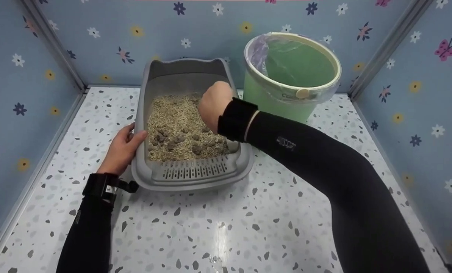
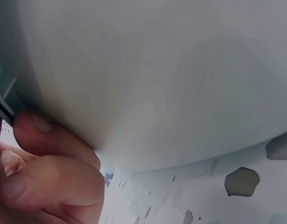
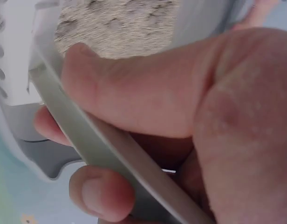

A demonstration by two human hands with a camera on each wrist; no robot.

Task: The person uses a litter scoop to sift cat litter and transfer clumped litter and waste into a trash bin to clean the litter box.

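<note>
A grey litter box [image 1: 184,182] holds tan granular litter [image 1: 176,113] with several dark clumps [image 1: 176,140] toward its near end. My left hand [image 1: 121,149] grips the box's left side, thumb on the rim; in the left wrist view its fingers [image 2: 59,182] curl beneath the edge. Above the box's right side is my right hand [image 1: 216,104], bent over at the wrist. The right wrist view shows it gripping the pale handle of a litter scoop [image 3: 83,126], thumb on one side and fingers around the other. Part of the slotted white scoop head shows there too.
A green bin [image 1: 275,98] with a clear liner stands close to the box's back right. Flowered blue wall panels [image 1: 195,34] enclose the back and both sides. Speckled white flooring [image 1: 172,235] lies in front of the box.
</note>
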